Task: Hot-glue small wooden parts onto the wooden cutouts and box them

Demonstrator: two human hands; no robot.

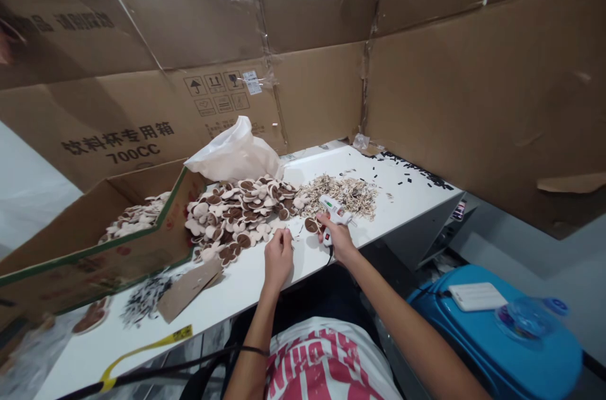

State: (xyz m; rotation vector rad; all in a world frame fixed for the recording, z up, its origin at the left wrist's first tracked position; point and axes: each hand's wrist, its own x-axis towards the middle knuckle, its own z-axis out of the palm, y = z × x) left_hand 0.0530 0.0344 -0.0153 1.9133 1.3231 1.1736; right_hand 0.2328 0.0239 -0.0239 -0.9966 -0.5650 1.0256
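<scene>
My right hand [339, 241] is wrapped round a small white glue gun [335, 207] with a red switch and a dark cord. At that hand's fingertips sits a brown felt piece with a pale rim [311, 224]; whether the fingers grip it too is hard to see. My left hand [279, 253] is closed in a pinch over the table edge, and what is between the fingers is too small to make out. Beyond it spreads a heap of brown and cream felt pieces [241, 211]. A pile of small beige loops [353, 194] lies just past the glue gun.
Tall cardboard sheets [317, 15] wall the white table [402, 201]. An open carton [142, 245] of felt pieces stands left, near a white bag [237, 154] and a cardboard scrap [189, 289]. Black bits [421, 173] lie far right. A blue stool [534, 362] carries a power bank [477, 296].
</scene>
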